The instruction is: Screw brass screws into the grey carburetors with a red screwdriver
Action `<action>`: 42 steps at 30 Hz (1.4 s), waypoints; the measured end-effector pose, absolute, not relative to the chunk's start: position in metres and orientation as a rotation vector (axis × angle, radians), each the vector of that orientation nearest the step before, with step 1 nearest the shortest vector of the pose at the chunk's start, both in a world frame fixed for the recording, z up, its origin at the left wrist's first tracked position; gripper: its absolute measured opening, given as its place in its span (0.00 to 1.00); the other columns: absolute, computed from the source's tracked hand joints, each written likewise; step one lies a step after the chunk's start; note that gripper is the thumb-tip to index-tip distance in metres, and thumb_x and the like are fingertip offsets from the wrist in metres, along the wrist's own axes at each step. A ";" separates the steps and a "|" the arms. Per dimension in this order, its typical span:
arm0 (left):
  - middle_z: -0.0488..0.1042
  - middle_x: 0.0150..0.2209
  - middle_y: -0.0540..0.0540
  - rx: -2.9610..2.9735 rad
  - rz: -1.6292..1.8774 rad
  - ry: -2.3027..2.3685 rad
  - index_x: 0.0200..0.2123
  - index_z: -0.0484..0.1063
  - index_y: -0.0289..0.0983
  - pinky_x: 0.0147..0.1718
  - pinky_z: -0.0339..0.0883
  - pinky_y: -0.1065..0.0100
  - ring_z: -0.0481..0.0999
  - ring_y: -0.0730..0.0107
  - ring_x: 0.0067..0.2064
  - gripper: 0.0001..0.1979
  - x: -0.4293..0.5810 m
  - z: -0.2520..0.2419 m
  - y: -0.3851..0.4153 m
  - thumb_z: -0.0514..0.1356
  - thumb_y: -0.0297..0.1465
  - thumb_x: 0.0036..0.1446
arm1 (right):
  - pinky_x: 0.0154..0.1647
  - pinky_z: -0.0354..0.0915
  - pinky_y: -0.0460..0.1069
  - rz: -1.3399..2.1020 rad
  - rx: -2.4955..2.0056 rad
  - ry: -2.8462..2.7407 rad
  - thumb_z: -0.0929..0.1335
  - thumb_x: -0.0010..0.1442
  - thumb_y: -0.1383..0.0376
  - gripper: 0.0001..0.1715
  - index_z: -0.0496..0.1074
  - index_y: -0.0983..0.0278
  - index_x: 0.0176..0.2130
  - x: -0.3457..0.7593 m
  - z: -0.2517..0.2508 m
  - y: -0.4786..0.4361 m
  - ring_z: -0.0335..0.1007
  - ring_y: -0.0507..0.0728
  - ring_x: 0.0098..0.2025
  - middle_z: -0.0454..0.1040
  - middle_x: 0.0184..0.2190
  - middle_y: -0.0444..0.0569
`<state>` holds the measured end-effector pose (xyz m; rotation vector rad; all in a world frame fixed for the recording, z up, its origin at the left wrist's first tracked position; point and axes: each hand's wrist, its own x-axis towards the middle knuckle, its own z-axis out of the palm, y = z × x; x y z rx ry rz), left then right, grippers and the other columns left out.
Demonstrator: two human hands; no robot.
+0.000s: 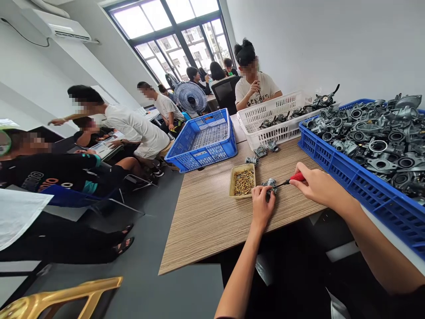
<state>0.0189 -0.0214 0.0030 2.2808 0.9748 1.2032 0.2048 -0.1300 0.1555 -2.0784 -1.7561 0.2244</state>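
My left hand (262,204) is closed around a small grey metal carburetor (269,182), steadying it on the wooden table (199,217). A screwdriver (296,177) with a red handle is gripped in my right hand (312,184). Its dark shaft points left and its tip meets the carburetor's side; the exact contact spot is too small to make out. Just left of my left hand stands a cream tray (231,188) full of small brass-coloured parts. Behind the tray, several more carburetors (260,151) lie on the table.
A blue crate (308,137) heaped with carburetors borders my right arm. Farther back are a white crate (252,138) with carburetors in it and another blue crate (199,166). A person (257,86) works across the table; other people sit and stand at left. A fan (190,97) stands behind.
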 end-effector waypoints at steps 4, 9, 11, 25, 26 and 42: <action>0.74 0.41 0.44 2.276 1.234 0.956 0.45 0.77 0.41 0.49 0.68 0.58 0.69 0.60 0.46 0.06 0.019 0.002 -0.021 0.62 0.27 0.66 | 0.31 0.57 0.51 0.205 -2.123 -1.763 0.65 0.73 0.56 0.10 0.61 0.57 0.41 0.203 0.155 -0.130 0.81 0.64 0.37 0.83 0.35 0.50; 0.73 0.41 0.44 2.278 1.194 0.983 0.45 0.77 0.40 0.49 0.68 0.58 0.69 0.60 0.47 0.06 0.019 0.004 -0.022 0.61 0.27 0.67 | 0.29 0.52 0.50 0.135 -2.305 -1.720 0.65 0.73 0.51 0.15 0.63 0.58 0.40 0.199 0.160 -0.129 0.80 0.65 0.36 0.81 0.33 0.50; 0.73 0.41 0.44 2.279 1.187 0.990 0.45 0.77 0.40 0.49 0.68 0.58 0.69 0.60 0.47 0.06 0.018 0.004 -0.022 0.61 0.27 0.67 | 0.29 0.51 0.50 0.124 -2.342 -1.713 0.65 0.73 0.50 0.16 0.63 0.59 0.40 0.198 0.160 -0.128 0.80 0.64 0.36 0.81 0.32 0.49; 0.73 0.48 0.41 2.394 1.152 0.959 0.51 0.74 0.40 0.55 0.68 0.55 0.68 0.56 0.52 0.10 0.018 0.002 -0.024 0.62 0.28 0.67 | 0.33 0.57 0.50 0.227 -2.174 -1.740 0.66 0.73 0.54 0.11 0.63 0.58 0.41 0.200 0.160 -0.133 0.80 0.63 0.38 0.82 0.35 0.48; 0.72 0.48 0.41 2.397 1.149 0.948 0.51 0.74 0.40 0.56 0.68 0.55 0.68 0.56 0.52 0.11 0.018 0.002 -0.024 0.62 0.28 0.67 | 0.33 0.58 0.50 0.237 -2.165 -1.736 0.66 0.73 0.55 0.11 0.63 0.58 0.41 0.200 0.161 -0.134 0.80 0.62 0.38 0.82 0.35 0.48; 0.53 0.71 0.35 2.351 0.984 0.830 0.57 0.69 0.41 0.69 0.61 0.49 0.59 0.53 0.73 0.14 0.019 -0.001 -0.022 0.59 0.30 0.69 | 0.37 0.65 0.49 0.379 -1.947 -1.761 0.66 0.69 0.58 0.12 0.63 0.57 0.50 0.209 0.163 -0.136 0.79 0.60 0.35 0.82 0.35 0.46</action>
